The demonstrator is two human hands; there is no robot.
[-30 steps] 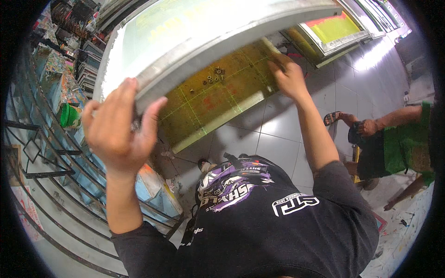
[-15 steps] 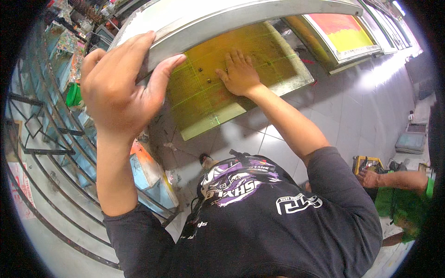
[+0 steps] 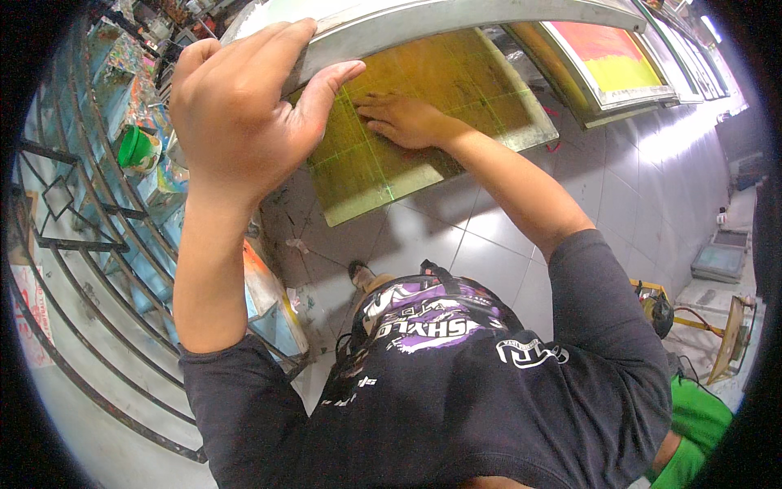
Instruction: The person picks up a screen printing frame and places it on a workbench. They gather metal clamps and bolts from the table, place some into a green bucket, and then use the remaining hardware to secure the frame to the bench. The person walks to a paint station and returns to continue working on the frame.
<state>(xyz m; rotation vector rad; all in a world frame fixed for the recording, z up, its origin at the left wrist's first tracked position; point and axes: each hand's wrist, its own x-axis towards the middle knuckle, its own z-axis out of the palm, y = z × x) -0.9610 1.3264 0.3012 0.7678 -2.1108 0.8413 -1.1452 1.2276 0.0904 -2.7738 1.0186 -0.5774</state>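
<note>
Grey metal frame (image 3: pixel 423 28), raised close to the camera, runs long from upper left to upper right; the left hand (image 3: pixel 240 114) clamps its near rail, fingers over the top, thumb underneath. Below it a yellow-green screen (image 3: pixel 423 122) lies flat on the tiled floor (image 3: pixel 635 196), long axis slanting up to the right, with the right hand (image 3: pixel 407 121) pressed open-palmed on its mesh. More framed screens (image 3: pixel 611 61) lie beyond, and an iron railing (image 3: pixel 73 220) borders the left.

Left hand (image 3: pixel 244 114) raised close to the head, fingers curled over and thumb hooked under, clamped tight; forearm near upright. Right hand (image 3: pixel 403 121) reaches forward on an extended arm, palm down, fingers spread flat, apparently pressing. Dark short sleeves cover both upper arms.
</note>
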